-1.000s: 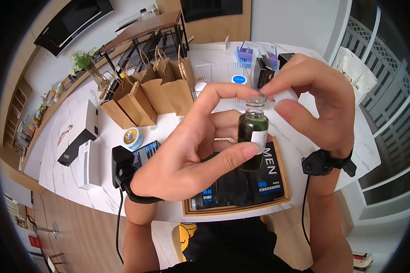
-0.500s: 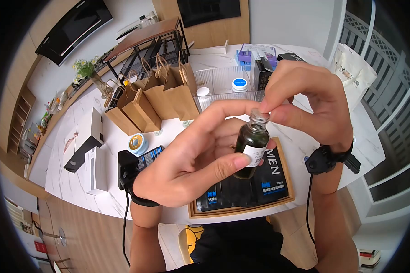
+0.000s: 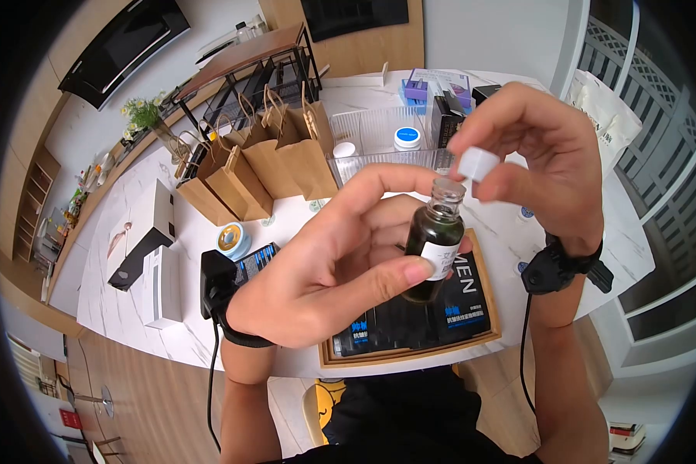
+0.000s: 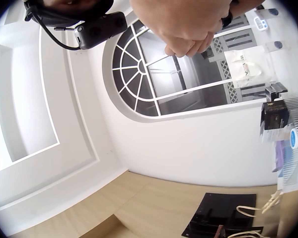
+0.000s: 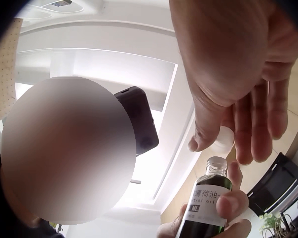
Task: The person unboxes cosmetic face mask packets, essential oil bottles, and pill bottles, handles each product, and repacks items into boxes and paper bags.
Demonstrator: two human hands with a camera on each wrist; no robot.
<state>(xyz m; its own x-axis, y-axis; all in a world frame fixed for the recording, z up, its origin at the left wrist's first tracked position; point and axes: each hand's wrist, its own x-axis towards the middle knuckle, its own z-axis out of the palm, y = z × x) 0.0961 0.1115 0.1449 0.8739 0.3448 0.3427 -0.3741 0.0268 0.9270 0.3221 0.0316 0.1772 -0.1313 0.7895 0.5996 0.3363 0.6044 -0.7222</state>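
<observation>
My left hand (image 3: 325, 271) grips a small glass bottle (image 3: 431, 236) of dark green liquid, with a white label. It stands slightly tilted, and its clear neck has no cap on. Between the thumb and fingers of my right hand (image 3: 541, 155) is a white cap (image 3: 477, 164), just above and right of the bottle's mouth. In the right wrist view, the cap (image 5: 222, 141) shows close over the bottle neck, and the label (image 5: 203, 203) faces that camera. The left wrist view shows the right hand (image 4: 188, 22) at the top; the bottle is out of that view.
Below the hands, a wooden tray (image 3: 410, 358) holds black packets marked MEN. Brown paper bags (image 3: 294, 166) stand behind, left of a clear organizer (image 3: 387, 163) with white jars. White boxes (image 3: 161, 288) and a light blue tin (image 3: 233, 241) lie on the left.
My right hand's fingertips have moved off the bottle's mouth, up and to the right. The white cap, hidden half a second ago, now shows in them. The left hand keeps its grip.
</observation>
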